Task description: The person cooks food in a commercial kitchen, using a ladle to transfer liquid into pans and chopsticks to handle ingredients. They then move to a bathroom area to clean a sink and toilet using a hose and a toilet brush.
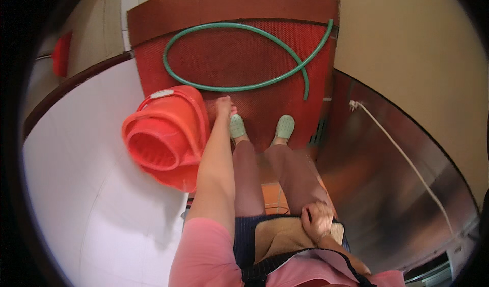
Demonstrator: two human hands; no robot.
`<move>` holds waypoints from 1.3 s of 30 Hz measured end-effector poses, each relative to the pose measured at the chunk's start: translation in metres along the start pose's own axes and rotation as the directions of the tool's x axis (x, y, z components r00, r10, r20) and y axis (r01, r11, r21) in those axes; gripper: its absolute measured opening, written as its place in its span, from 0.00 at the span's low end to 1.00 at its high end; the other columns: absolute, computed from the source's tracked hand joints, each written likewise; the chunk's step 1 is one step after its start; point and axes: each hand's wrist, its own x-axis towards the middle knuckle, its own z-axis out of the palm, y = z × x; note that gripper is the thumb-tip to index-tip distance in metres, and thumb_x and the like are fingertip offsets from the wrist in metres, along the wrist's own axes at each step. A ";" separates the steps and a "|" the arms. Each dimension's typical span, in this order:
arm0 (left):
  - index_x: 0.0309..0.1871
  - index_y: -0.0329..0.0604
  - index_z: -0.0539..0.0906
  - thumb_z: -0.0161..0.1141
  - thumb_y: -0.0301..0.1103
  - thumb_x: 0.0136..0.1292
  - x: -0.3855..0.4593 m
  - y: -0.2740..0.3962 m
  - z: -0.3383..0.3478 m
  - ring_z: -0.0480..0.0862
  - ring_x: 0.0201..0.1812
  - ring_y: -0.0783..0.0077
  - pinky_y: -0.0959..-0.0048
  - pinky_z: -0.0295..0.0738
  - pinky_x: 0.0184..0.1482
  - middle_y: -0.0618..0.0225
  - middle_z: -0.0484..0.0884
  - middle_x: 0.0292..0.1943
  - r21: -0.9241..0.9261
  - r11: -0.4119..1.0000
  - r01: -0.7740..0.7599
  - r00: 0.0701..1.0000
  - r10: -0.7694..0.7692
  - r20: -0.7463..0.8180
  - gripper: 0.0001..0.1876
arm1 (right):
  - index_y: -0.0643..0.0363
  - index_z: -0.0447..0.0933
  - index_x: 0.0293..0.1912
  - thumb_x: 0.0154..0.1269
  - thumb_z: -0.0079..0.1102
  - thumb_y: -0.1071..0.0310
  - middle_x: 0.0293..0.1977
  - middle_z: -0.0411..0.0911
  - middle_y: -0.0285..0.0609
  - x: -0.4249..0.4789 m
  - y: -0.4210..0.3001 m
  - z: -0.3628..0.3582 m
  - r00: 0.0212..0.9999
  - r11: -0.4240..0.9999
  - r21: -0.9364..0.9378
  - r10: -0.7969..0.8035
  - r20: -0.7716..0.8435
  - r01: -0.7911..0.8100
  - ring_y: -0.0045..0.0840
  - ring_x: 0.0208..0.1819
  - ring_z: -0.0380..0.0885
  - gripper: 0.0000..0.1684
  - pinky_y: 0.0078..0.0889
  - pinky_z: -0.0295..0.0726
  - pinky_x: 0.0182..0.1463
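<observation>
My left hand [224, 106] reaches forward and down, its fingers loosely bent. No object shows in it. It hangs beside an orange-red plastic mop bucket [198, 115] with a slotted wringer basket [153, 149] in its top. The bucket appears tilted, with its wringer opening facing me. Just below that hand is one of my pale green clogs [237, 125]. My right hand [318, 218] is curled and blurred in front of my lap, over a striped apron with a tan panel [280, 233]. Whether it holds something cannot be made out.
A green hose [237, 88] lies looped on a red textured mat [229, 57] ahead of me. White tiled wall [84, 164] bounds the left. On the right stands a shiny metal panel [366, 172] with a pale cord [405, 157] across it. Orange floor tiles [271, 197] show between my legs.
</observation>
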 end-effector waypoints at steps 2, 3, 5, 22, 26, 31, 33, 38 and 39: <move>0.42 0.36 0.71 0.52 0.43 0.63 0.034 0.017 0.026 0.76 0.22 0.67 0.65 0.78 0.21 0.60 0.74 0.30 -0.170 0.984 0.059 0.992 -0.076 -0.098 0.17 | 0.55 0.73 0.27 0.46 0.60 0.70 0.24 0.71 0.42 0.010 0.009 0.000 1.000 1.000 -0.006 -0.016 -0.020 0.016 0.38 0.29 0.71 0.05 0.40 0.68 0.39; 0.42 0.35 0.70 0.52 0.45 0.63 0.048 0.023 0.039 0.76 0.24 0.65 0.62 0.79 0.22 0.58 0.73 0.31 -0.251 0.966 0.059 0.989 -0.090 -0.113 0.19 | 0.55 0.73 0.26 0.45 0.60 0.70 0.24 0.71 0.42 0.012 0.014 0.001 0.999 1.000 -0.001 -0.012 -0.033 0.012 0.37 0.29 0.71 0.06 0.39 0.68 0.38; 0.42 0.34 0.71 0.51 0.41 0.63 0.068 0.032 0.051 0.76 0.24 0.64 0.65 0.80 0.22 0.57 0.73 0.30 -0.274 0.960 0.063 0.974 -0.119 -0.192 0.16 | 0.55 0.74 0.26 0.44 0.60 0.71 0.21 0.71 0.41 0.023 0.022 -0.002 0.997 0.998 0.027 -0.063 -0.049 0.065 0.35 0.25 0.71 0.05 0.38 0.68 0.35; 0.46 0.36 0.71 0.58 0.43 0.59 0.043 0.020 0.037 0.77 0.28 0.62 0.59 0.77 0.22 0.57 0.75 0.33 -0.121 0.990 0.067 0.944 -0.102 -0.315 0.21 | 0.58 0.75 0.23 0.41 0.62 0.71 0.19 0.74 0.43 0.034 0.019 -0.002 0.985 0.988 0.081 -0.118 -0.123 0.128 0.36 0.22 0.74 0.06 0.36 0.73 0.29; 0.44 0.32 0.74 0.58 0.32 0.57 0.100 0.003 0.029 0.79 0.24 0.65 0.69 0.79 0.21 0.56 0.79 0.31 -0.325 0.934 0.147 0.890 -0.269 -0.369 0.15 | 0.57 0.75 0.23 0.39 0.62 0.71 0.18 0.74 0.42 0.040 0.029 -0.001 0.977 0.981 0.056 -0.179 -0.111 0.186 0.34 0.20 0.73 0.07 0.35 0.71 0.25; 0.48 0.40 0.71 0.53 0.32 0.57 0.066 -0.002 0.034 0.72 0.37 0.64 0.59 0.75 0.40 0.59 0.70 0.40 -0.469 0.866 0.174 0.912 -0.322 -0.255 0.15 | 0.56 0.74 0.24 0.39 0.62 0.71 0.19 0.74 0.41 0.035 0.023 -0.001 0.975 0.982 0.063 -0.165 -0.148 0.175 0.34 0.21 0.73 0.07 0.35 0.72 0.26; 0.54 0.44 0.67 0.52 0.35 0.59 0.047 0.005 0.031 0.72 0.42 0.62 0.57 0.77 0.40 0.61 0.68 0.48 -0.426 0.871 0.244 0.940 -0.320 -0.116 0.19 | 0.56 0.74 0.24 0.39 0.62 0.71 0.19 0.74 0.41 0.032 0.018 -0.001 0.975 0.987 0.057 -0.138 -0.177 0.150 0.35 0.21 0.73 0.08 0.35 0.72 0.27; 0.60 0.47 0.60 0.56 0.39 0.58 0.045 0.022 0.036 0.70 0.47 0.52 0.49 0.74 0.42 0.54 0.63 0.55 -0.442 0.862 0.249 0.940 -0.325 -0.104 0.27 | 0.56 0.75 0.21 0.37 0.63 0.71 0.17 0.73 0.42 0.027 0.013 0.003 0.979 0.988 0.103 -0.090 -0.185 0.111 0.36 0.22 0.74 0.06 0.36 0.73 0.31; 0.60 0.47 0.59 0.56 0.39 0.58 0.052 0.020 0.037 0.70 0.47 0.52 0.47 0.72 0.42 0.52 0.64 0.54 -0.451 0.856 0.251 0.939 -0.329 -0.103 0.28 | 0.56 0.75 0.19 0.36 0.63 0.72 0.16 0.73 0.42 0.029 0.013 0.006 0.974 0.987 0.124 -0.078 -0.212 0.106 0.36 0.22 0.74 0.05 0.36 0.73 0.32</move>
